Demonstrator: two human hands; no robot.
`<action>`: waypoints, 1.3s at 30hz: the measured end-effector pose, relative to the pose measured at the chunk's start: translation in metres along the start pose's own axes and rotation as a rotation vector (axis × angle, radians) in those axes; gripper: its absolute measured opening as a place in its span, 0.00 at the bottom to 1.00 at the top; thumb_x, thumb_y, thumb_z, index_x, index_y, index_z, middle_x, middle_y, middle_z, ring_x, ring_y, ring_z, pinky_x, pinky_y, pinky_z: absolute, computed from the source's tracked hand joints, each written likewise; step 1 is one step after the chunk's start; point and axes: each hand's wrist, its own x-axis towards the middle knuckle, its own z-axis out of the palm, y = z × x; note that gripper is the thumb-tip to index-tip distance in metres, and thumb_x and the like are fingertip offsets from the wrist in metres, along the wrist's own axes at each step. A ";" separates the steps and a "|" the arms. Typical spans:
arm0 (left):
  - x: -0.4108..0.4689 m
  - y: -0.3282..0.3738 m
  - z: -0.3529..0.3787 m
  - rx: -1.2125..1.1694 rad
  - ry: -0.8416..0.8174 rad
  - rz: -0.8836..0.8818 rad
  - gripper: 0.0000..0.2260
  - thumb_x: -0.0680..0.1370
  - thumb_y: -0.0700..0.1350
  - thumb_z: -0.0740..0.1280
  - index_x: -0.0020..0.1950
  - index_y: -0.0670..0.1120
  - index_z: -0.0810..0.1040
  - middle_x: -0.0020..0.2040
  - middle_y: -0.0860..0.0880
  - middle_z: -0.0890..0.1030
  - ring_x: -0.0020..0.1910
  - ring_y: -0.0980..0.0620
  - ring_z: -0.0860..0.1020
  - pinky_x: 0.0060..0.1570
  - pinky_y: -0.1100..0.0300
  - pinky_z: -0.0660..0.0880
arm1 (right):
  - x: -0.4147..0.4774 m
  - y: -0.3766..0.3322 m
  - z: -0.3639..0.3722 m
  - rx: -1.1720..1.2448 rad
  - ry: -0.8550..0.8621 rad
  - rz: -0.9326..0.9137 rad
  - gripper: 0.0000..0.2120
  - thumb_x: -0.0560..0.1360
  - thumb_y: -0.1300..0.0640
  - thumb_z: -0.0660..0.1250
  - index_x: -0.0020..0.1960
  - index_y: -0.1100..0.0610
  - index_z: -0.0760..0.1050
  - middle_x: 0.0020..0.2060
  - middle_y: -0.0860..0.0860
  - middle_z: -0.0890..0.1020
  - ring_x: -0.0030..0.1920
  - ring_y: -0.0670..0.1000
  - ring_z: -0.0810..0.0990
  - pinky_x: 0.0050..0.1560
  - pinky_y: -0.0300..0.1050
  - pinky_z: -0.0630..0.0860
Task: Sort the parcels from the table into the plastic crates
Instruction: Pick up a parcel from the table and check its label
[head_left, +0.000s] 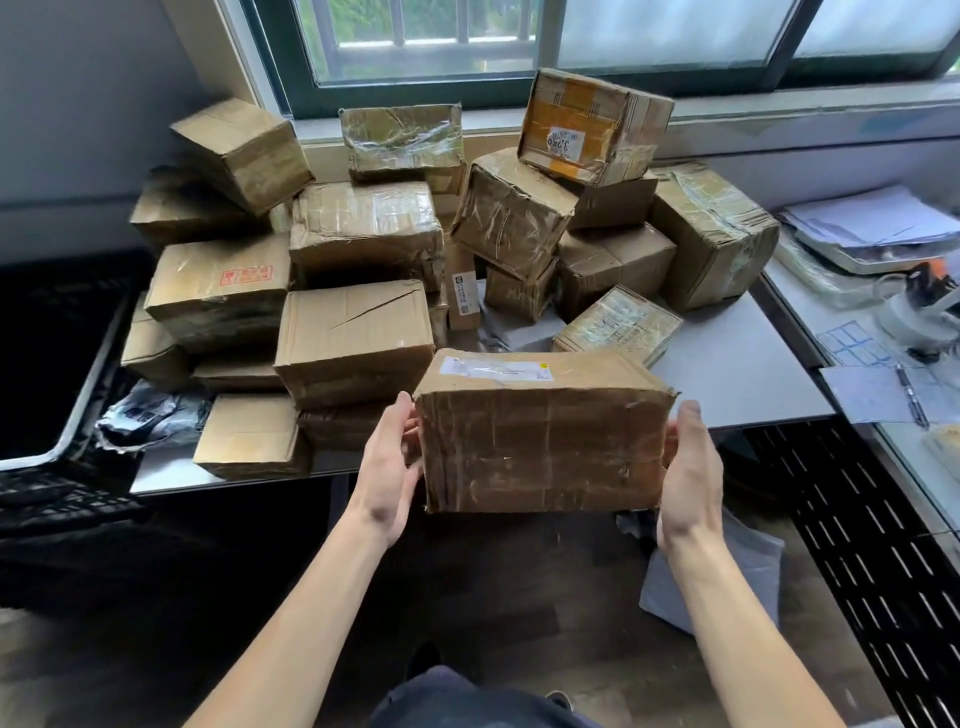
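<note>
In front of the table (727, 374), a taped brown parcel (540, 431) is held in the air between both hands, its white label facing up and one long side turned toward the viewer. The left hand (387, 467) grips the parcel's left end, with the thumb along the near edge and the fingers curled round the end face. The right hand (691, 467) grips the right end in the same way, though its fingers are mostly hidden behind the cardboard. Behind the parcel, a pile (358, 234) of similar taped boxes covers most of the table, stacked several deep up to the window (519, 41). The highest box (587, 124) is tilted and bears orange tape and a printed label. The left crate (57, 499), black and slatted, stands beside the table; the right crate (857, 545) stands below its right corner. A grey bag (727, 571) lies on the floor near the right crate. Papers (872, 218) and a pen (911, 395) rest on a side desk (810, 312).
</note>
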 end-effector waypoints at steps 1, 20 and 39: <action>0.000 0.000 0.000 -0.009 -0.001 -0.004 0.25 0.83 0.66 0.59 0.67 0.50 0.81 0.62 0.48 0.85 0.67 0.49 0.79 0.75 0.43 0.68 | 0.000 0.000 0.000 0.003 0.001 -0.004 0.34 0.73 0.24 0.58 0.57 0.51 0.81 0.55 0.56 0.86 0.58 0.57 0.85 0.63 0.67 0.79; 0.006 -0.010 0.007 0.023 -0.062 -0.030 0.19 0.82 0.35 0.57 0.68 0.47 0.80 0.60 0.47 0.86 0.62 0.48 0.83 0.61 0.53 0.77 | 0.004 0.011 -0.004 -0.101 0.104 -0.022 0.06 0.80 0.58 0.69 0.46 0.57 0.74 0.42 0.53 0.78 0.45 0.51 0.76 0.48 0.49 0.74; 0.016 -0.004 -0.001 0.056 0.040 0.133 0.17 0.82 0.35 0.68 0.69 0.50 0.80 0.58 0.49 0.87 0.60 0.50 0.85 0.58 0.52 0.82 | -0.001 0.002 -0.005 -0.245 0.092 -0.265 0.11 0.82 0.59 0.67 0.63 0.51 0.75 0.59 0.48 0.80 0.60 0.45 0.78 0.61 0.35 0.71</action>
